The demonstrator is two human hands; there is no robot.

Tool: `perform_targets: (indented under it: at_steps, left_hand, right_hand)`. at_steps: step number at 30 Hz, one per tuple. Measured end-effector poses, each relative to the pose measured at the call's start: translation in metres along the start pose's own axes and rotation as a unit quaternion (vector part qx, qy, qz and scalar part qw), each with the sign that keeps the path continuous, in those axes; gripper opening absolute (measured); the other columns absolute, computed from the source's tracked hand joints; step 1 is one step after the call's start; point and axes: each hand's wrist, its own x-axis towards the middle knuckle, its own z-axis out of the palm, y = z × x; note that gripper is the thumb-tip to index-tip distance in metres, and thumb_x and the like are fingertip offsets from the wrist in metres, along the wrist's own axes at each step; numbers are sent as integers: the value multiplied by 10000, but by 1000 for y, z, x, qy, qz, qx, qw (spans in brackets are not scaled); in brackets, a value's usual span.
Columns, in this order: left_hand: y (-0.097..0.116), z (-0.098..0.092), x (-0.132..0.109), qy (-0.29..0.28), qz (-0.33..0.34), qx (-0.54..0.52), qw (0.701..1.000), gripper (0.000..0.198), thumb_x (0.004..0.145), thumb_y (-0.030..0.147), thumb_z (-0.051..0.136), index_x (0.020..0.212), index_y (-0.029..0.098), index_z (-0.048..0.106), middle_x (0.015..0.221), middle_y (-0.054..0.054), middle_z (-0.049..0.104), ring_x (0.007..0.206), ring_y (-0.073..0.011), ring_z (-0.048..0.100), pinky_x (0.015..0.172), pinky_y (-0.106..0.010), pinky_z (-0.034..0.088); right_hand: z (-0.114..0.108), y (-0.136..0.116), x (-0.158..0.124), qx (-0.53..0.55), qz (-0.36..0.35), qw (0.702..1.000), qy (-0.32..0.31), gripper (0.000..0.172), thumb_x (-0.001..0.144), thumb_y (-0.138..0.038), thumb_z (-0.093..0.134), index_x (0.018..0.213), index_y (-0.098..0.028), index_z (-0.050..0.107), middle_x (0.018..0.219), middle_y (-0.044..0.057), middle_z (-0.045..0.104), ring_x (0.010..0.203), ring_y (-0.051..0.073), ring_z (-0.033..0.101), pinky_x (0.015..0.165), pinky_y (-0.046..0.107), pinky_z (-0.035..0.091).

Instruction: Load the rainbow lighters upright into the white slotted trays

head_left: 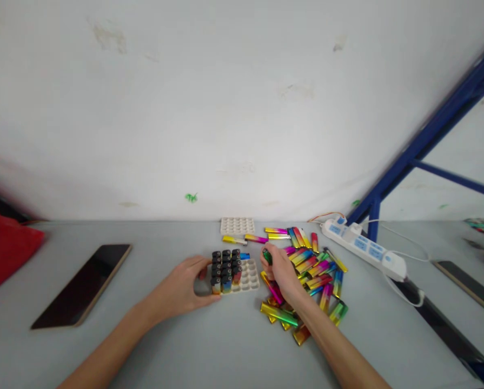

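Note:
A white tray (250, 276) with round pockets sits in front of me. Black-topped lighters (226, 270) with shiny coloured bodies stand upright in rows in its left part. My left hand (187, 286) grips the tray's left end, thumb at the near corner and fingers at the far one. Just right of the tray, my right hand (281, 270) is closed round a lighter (267, 256), of which a dark green end shows. Under and beside that hand lies a heap of loose metallic lighters (317, 273) in mixed colours. A blue piece (245, 256) shows behind the standing lighters.
A second white tray (237, 225) lies by the wall, with a few loose lighters (256, 238) before it. To the right are a power strip (363, 248) with cables and a blue metal frame (412, 146). A dark tablet (83, 283) and red cloth (4, 246) lie left.

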Motion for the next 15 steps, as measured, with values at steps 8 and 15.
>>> perform_targets:
  at_steps: [8, 15]
  left_hand:
    - [6, -5, 0, -12, -10, -7, 1000, 370, 775, 527, 825, 856, 252, 591, 902, -59, 718, 826, -278, 681, 787, -408, 579]
    - [5, -4, 1, -20, -11, -5, 1000, 397, 755, 551, 852, 861, 257, 607, 892, -69, 718, 808, -285, 678, 774, -427, 580]
  right_hand:
    - [-4, -5, -2, -75, -76, 994, -16, 702, 985, -847, 437, 653, -237, 537, 597, -33, 389, 588, 156, 340, 565, 297, 269]
    - [-9, 8, -1, -100, -73, 992, -4, 625, 1056, -732, 380, 640, -267, 417, 573, -32, 352, 571, 168, 357, 542, 301, 279]
